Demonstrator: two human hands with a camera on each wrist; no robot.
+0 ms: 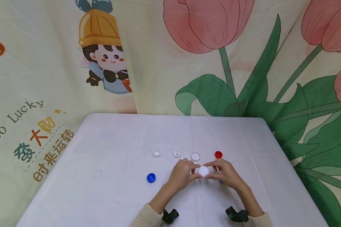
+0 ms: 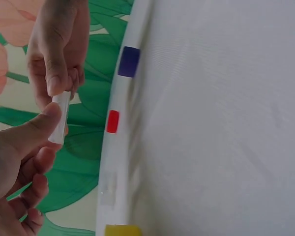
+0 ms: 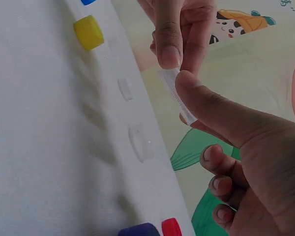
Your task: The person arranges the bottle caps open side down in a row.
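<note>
Over the table, a white bottle cap (image 1: 203,171) is held between my two hands. My left hand (image 1: 183,171) pinches its left edge between thumb and fingertip. The opposite edge is pinched by my right hand (image 1: 225,173). Seen edge-on in the left wrist view, the cap (image 2: 60,118) shows a pale side wall; ridges show on that wall (image 3: 169,82) in the right wrist view. A red cap (image 1: 218,154) lies just beyond my right fingers. Below that hand, a purple cap (image 1: 221,182) is mostly hidden. A yellow cap (image 3: 89,33) shows in the wrist views, hidden in the head view.
Across the white-covered table (image 1: 116,142) a row of pale caps lies behind my hands: a left one (image 1: 156,153), a middle one (image 1: 176,154) and a right one (image 1: 195,156). A blue cap (image 1: 151,177) sits left of my left hand. A printed curtain (image 1: 153,63) hangs behind.
</note>
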